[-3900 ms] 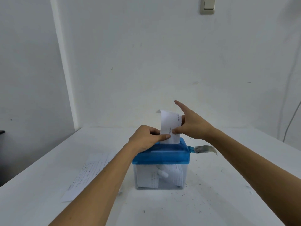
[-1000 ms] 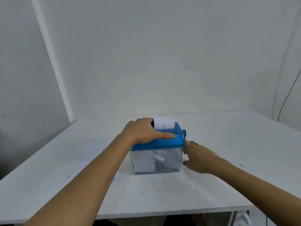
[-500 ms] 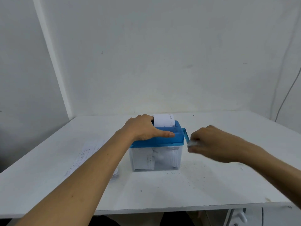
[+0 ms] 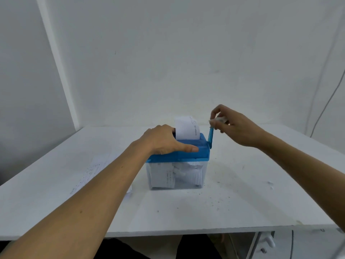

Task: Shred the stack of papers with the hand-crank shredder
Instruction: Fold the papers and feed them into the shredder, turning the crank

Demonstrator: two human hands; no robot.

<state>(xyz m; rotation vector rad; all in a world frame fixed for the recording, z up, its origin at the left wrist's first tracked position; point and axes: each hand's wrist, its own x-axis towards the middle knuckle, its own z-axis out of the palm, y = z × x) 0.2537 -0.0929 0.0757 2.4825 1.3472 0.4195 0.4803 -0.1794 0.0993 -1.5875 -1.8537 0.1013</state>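
Blue-lidded shredder (image 4: pixel 194 152) is steadied on the white table (image 4: pixel 242 199) and cranked by hand.
The lid is pressed by the left hand (image 4: pixel 164 140), fingers together, thumb extended. A sheet (image 4: pixel 186 128) stands upright in the slot. The crank (image 4: pixel 211 135), pointing up, is pinched at its pale knob by the right hand (image 4: pixel 235 126). Remaining papers (image 4: pixel 93 171) lie left of the shredder.

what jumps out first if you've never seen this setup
The blue-lidded shredder mid-table, a paper slip standing up from its slot. The left hand presses on its lid while the right hand pinches the crank, which points upward. More papers lie flat to the left.
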